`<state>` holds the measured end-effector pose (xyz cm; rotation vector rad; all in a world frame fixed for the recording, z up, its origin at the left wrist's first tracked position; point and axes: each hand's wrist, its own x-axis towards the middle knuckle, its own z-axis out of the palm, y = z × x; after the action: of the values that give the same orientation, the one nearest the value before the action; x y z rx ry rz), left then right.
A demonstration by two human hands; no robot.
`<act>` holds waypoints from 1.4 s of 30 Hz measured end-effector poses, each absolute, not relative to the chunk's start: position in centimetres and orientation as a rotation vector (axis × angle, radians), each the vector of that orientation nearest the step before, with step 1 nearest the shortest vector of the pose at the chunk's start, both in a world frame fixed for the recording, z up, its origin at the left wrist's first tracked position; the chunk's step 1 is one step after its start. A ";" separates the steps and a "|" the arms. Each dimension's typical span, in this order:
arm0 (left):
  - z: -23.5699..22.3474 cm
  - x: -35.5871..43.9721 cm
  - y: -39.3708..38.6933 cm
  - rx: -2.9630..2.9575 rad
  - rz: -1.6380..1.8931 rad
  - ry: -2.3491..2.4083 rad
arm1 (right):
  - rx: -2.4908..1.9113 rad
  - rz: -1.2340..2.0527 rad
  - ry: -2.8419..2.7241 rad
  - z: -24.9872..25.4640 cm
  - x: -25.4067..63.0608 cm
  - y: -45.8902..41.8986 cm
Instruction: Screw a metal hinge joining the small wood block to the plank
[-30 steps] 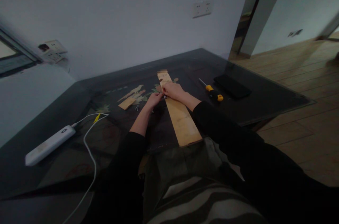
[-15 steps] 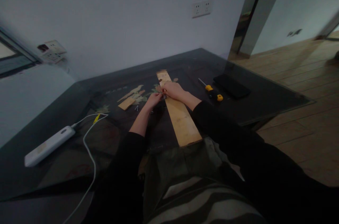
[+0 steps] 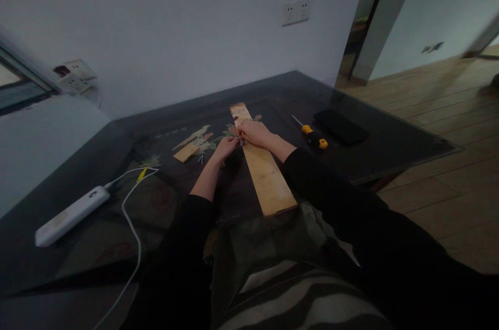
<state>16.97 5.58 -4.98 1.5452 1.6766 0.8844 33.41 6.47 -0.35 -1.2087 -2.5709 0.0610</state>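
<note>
A long, narrow wooden board (image 3: 270, 184) lies on the dark table, its near end close to my body. My right hand (image 3: 254, 133) rests over the board's far half, fingers curled and pinched at its left edge. My left hand (image 3: 226, 146) meets it there from the left, with thumb and fingertips together. Between the two sets of fingertips is a small shiny metal piece (image 3: 241, 142), too small to name; what each hand grips is mostly hidden. A couple of screws (image 3: 200, 159) lie left of my left hand.
Flat wood scraps (image 3: 187, 153) lie left of the hands. To the right are a yellow-and-black screwdriver (image 3: 315, 137) and a black flat object (image 3: 340, 126). A white power bank-like block (image 3: 72, 215) with a white cable (image 3: 132, 226) occupies the table's left side. A wall (image 3: 195, 34) stands behind.
Both hands stay at the same spot on the board, with only slight finger movement at the small metal piece. The view has shifted very slightly.
</note>
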 end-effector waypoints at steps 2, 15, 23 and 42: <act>-4.9 17.0 5.5 1.536 0.893 1.671 | -1.215 0.104 -2.550 0.0 33.5 6.2; -4.8 17.0 5.4 1.568 0.880 1.672 | -1.183 0.029 -2.562 -0.5 33.6 6.4; -4.6 17.0 5.0 1.596 0.868 1.694 | -1.212 0.105 -2.537 -0.5 33.7 6.2; -4.4 17.4 4.9 1.536 0.895 1.661 | -1.207 0.108 -2.541 -0.7 33.7 6.5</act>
<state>17.36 4.87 -4.37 1.5363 1.6613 0.8949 33.66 6.53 -0.73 -1.2069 -2.5415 0.1077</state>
